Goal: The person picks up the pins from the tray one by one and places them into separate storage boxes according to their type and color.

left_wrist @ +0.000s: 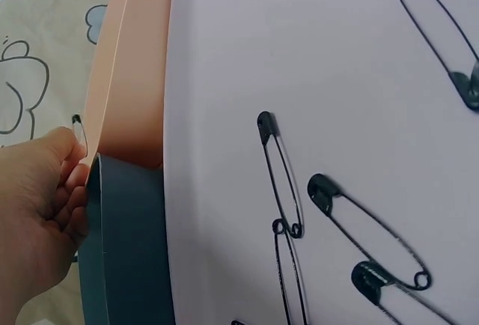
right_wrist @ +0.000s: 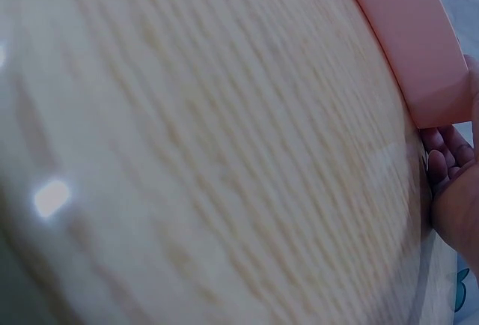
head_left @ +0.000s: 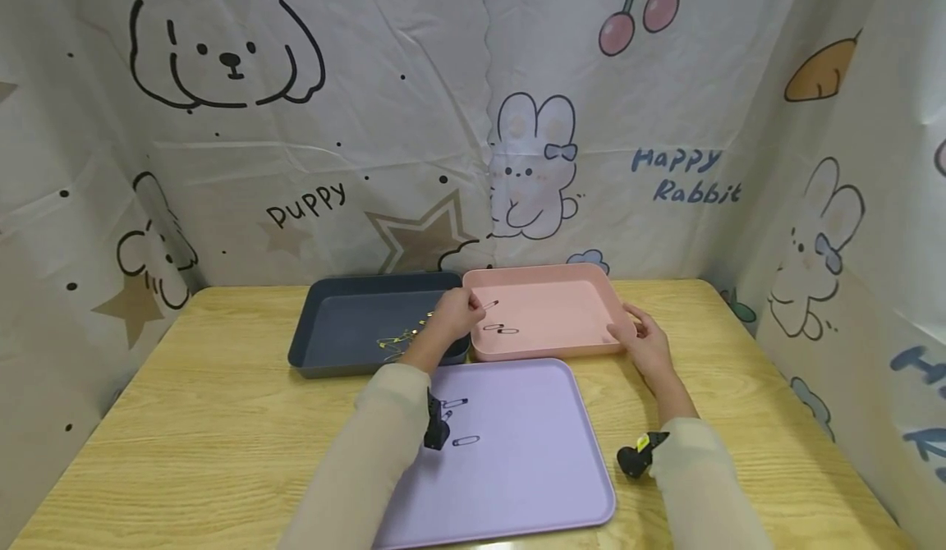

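Observation:
My left hand [head_left: 456,312] is above the seam between the dark blue tray [head_left: 340,308] and the pink tray [head_left: 562,308]. Its thumb and finger pinch a black safety pin [left_wrist: 76,119], whose capped end sticks up past the fingertips in the left wrist view. Below it, a couple of black safety pins [head_left: 507,331] lie on the left part of the pink tray. My right hand [head_left: 649,351] grips that tray's right edge, thumb over the rim and fingers along the outer wall.
Several gold safety pins [head_left: 395,341] lie in the dark blue tray, partly behind the left arm. Nearer me sits a lilac tray [head_left: 525,451] with several black safety pins [head_left: 466,441]. A printed cloth [head_left: 414,139] hangs behind the wooden table [head_left: 185,419].

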`<state>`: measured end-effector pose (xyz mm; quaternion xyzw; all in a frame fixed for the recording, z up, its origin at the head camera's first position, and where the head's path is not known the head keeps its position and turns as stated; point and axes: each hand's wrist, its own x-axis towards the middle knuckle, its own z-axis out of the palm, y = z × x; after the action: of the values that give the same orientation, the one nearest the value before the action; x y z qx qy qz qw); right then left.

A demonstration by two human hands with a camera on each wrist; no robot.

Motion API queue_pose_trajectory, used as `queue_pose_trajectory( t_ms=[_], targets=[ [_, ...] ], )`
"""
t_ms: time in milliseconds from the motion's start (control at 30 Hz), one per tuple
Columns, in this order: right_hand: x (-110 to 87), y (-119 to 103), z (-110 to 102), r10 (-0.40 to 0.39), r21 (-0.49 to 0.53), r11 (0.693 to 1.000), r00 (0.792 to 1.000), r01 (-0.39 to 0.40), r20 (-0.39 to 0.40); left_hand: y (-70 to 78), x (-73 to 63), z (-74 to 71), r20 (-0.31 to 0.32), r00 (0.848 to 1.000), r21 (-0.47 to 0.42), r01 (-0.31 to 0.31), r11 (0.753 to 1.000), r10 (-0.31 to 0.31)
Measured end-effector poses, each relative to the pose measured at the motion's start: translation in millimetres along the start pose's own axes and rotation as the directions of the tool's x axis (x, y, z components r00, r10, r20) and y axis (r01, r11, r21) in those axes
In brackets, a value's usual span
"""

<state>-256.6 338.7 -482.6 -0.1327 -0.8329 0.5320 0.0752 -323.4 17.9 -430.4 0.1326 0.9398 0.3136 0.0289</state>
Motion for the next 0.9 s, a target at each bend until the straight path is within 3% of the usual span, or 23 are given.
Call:
queue_pose_trajectory(
  t_ms=[200, 467, 900],
  targets=[
    [1.3, -1, 3, 0.002, 0.008, 1.000, 1.000, -0.002, 0.003, -3.3, -1.3, -1.7, -0.023, 1.000, -0.005, -0.002, 1.000, 0.002],
    [1.7, -2, 6, 0.008, -0.009, 1.000, 1.000, -0.008, 0.005, -10.1, -7.6, -9.7, -0.022, 1.000, -0.106, -0.007, 0.994, 0.005],
    [-0.7, -2, 1, 0.047, -0.034, 0.998, 0.999, -0.047, 0.014, -16.3, -19.7, -26.8, 0.001, 1.000, -0.043, -0.030, 0.999, 0.030]
  ],
)
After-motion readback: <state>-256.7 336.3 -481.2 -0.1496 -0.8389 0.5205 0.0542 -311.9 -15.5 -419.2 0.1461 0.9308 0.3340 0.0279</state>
